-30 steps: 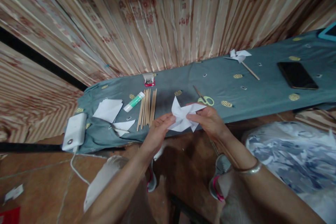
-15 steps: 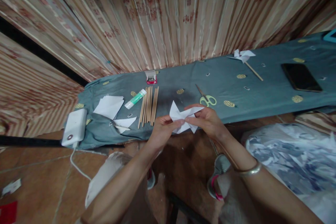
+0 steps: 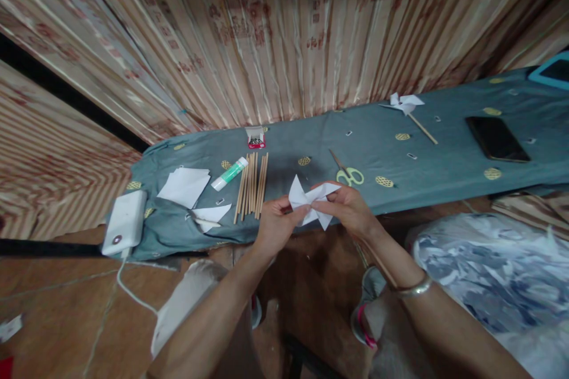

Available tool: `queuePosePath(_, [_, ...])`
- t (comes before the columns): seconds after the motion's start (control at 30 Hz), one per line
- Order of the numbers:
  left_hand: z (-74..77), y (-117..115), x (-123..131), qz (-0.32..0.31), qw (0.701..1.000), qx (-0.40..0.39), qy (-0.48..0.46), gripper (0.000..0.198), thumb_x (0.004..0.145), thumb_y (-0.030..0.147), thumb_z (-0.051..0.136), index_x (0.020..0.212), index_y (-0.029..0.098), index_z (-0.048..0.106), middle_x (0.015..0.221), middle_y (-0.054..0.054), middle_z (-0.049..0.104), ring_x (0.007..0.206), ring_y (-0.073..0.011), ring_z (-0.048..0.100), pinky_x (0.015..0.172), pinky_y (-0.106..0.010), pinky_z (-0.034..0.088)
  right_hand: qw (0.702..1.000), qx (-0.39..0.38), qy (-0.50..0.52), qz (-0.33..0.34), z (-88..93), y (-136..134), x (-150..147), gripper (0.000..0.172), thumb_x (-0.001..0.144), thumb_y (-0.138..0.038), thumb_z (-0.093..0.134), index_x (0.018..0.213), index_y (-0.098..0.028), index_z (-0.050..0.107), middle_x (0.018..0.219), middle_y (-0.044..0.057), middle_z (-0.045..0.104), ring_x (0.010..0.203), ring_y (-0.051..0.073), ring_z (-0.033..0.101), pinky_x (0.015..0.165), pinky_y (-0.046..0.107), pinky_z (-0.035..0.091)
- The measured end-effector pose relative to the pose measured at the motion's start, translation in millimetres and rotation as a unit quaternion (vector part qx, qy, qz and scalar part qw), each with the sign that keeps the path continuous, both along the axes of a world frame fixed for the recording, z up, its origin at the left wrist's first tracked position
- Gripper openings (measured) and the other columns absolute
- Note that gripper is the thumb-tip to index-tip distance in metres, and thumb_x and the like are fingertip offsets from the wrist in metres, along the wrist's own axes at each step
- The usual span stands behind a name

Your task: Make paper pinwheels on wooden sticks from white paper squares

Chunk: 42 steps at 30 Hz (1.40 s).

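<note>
Between both hands is a white paper pinwheel (image 3: 320, 192), its pointed blades spread out, held over the table's front edge. My left hand (image 3: 278, 222) pinches it from the left, thumb near its centre. From the right, my right hand (image 3: 349, 207) grips it with the thumb also close to the centre; the fingers behind the paper are hidden. Just beyond lie green-handled scissors (image 3: 349, 175). Several thin wooden sticks (image 3: 251, 186) lie left of the hands, beside a glue stick (image 3: 230, 174). A small red box (image 3: 256, 137) of metal pins stands open behind the sticks.
On the cloth-covered table (image 3: 293, 136) are a paper stack (image 3: 184, 185), a cut sheet with a pen-like thing (image 3: 212, 216), a finished pinwheel on a stick (image 3: 404, 104), a phone (image 3: 496, 138) and a corded white device (image 3: 125, 222). A plastic bag (image 3: 484, 266) stands right.
Both hands keep hold of the pinwheel, with thumbs still meeting near its centre. The whole view has shifted slightly; the paper's tilt differs a little.
</note>
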<state>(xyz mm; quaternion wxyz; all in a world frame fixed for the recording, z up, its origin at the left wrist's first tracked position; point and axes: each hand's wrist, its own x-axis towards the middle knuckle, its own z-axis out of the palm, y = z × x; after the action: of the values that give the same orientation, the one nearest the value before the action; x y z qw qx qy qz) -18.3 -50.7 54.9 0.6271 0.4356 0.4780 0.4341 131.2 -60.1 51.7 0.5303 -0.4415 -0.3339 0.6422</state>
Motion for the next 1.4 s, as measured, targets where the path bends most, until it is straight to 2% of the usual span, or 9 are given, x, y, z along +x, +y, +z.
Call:
queuePosePath(0.3, [9.8, 21, 13, 0.013, 0.997, -0.056, -0.058, 0.021, 0.049, 0.025, 0.08, 0.067, 0.015, 0.075, 0.062, -0.002, 0.071, 0.053, -0.0126, 0.059, 0.057, -0.025, 0.046, 0.997, 0.025, 0.019, -0.066, -3.3, 7, 2, 0.036, 0.059, -0.035, 0.083, 0.088, -0.019, 0.069, 0.076, 0.002, 0.075, 0.067, 0.017, 0.069, 0.065, 0.029, 0.054])
queuePosePath(0.47, [14.1, 36, 5, 0.074, 0.984, -0.083, -0.139, 0.025, 0.044, 0.025, 0.083, 0.065, 0.014, 0.073, 0.062, -0.004, 0.072, 0.058, -0.0157, 0.064, 0.064, -0.027, 0.049, 0.984, 0.031, 0.06, -0.166, 12.6, 21, 45, 0.031, 0.071, -0.049, 0.073, 0.085, -0.022, 0.071, 0.087, 0.005, 0.076, 0.079, 0.017, 0.07, 0.067, 0.026, 0.056])
queuePosePath(0.57, [18.6, 35, -3, 0.088, 0.977, -0.083, -0.174, 0.029, 0.044, 0.027, 0.085, 0.067, 0.014, 0.073, 0.062, -0.004, 0.072, 0.059, -0.0164, 0.066, 0.068, -0.029, 0.051, 0.967, 0.082, 0.108, -0.217, 21.0, 36, 70, 0.032, 0.076, -0.054, 0.065, 0.085, -0.023, 0.07, 0.087, 0.003, 0.075, 0.08, 0.014, 0.069, 0.068, 0.024, 0.056])
queuePosePath(0.67, [25.4, 31, -12, 0.088, 0.974, -0.085, -0.191, 0.031, 0.047, 0.028, 0.085, 0.072, 0.013, 0.073, 0.064, -0.004, 0.072, 0.062, -0.0168, 0.067, 0.07, -0.029, 0.051, 0.969, 0.127, -0.071, -0.202, 21.1, 57, 59, 0.029, 0.076, -0.053, 0.061, 0.076, -0.025, 0.067, 0.079, 0.002, 0.073, 0.07, 0.015, 0.069, 0.061, 0.027, 0.056])
queuePosePath(0.83, [39.9, 42, -43, 0.168, 0.958, -0.071, -0.221, 0.029, 0.046, 0.022, 0.084, 0.069, 0.014, 0.068, 0.066, -0.001, 0.072, 0.065, -0.0156, 0.068, 0.07, -0.028, 0.052, 0.943, 0.16, -0.263, -0.126, 11.2, 105, -10, 0.022, 0.076, -0.041, 0.063, 0.077, -0.02, 0.067, 0.075, 0.004, 0.073, 0.068, 0.017, 0.068, 0.062, 0.028, 0.052])
queuePosePath(0.97, [45.2, 55, -80, 0.235, 0.943, -0.047, -0.232, 0.024, 0.048, 0.016, 0.082, 0.065, 0.016, 0.065, 0.068, -0.001, 0.072, 0.069, -0.0158, 0.069, 0.07, -0.025, 0.052, 0.875, 0.195, -0.441, -0.048, 16.1, 152, -55, 0.016, 0.079, -0.028, 0.058, 0.074, -0.017, 0.069, 0.069, 0.004, 0.07, 0.068, 0.019, 0.065, 0.068, 0.031, 0.049])
queuePosePath(1.1, [45.2, 62, -108, 0.29, 0.923, -0.029, -0.252, 0.02, 0.053, 0.014, 0.078, 0.068, 0.016, 0.065, 0.068, 0.001, 0.07, 0.07, -0.015, 0.068, 0.07, -0.025, 0.053, 0.778, 0.227, -0.585, 0.03, 26.1, 191, -87, 0.019, 0.079, -0.011, 0.054, 0.078, -0.015, 0.072, 0.095, 0.011, 0.071, 0.097, 0.023, 0.063, 0.089, 0.034, 0.044])
queuePosePath(1.23, [43.9, 65, -117, 0.311, 0.912, -0.044, -0.264, 0.022, 0.053, 0.013, 0.078, 0.07, 0.015, 0.065, 0.066, 0.002, 0.069, 0.066, -0.0138, 0.067, 0.068, -0.026, 0.053, 0.681, 0.251, -0.68, 0.105, 25.4, 215, -109, 0.019, 0.075, -0.007, 0.06, 0.082, -0.015, 0.075, 0.129, 0.014, 0.058, 0.129, 0.027, 0.041, 0.105, 0.036, 0.032])
queuePosePath(1.4, [43.1, 63, -117, 0.292, 0.915, -0.066, -0.271, 0.025, 0.046, 0.016, 0.082, 0.065, 0.015, 0.065, 0.064, 0.002, 0.069, 0.06, -0.0127, 0.065, 0.07, -0.027, 0.053, 0.589, 0.247, -0.753, 0.158, 14.2, 232, -119, 0.02, 0.078, -0.012, 0.061, 0.091, -0.016, 0.075, 0.135, 0.015, 0.051, 0.136, 0.032, 0.031, 0.105, 0.044, 0.034])
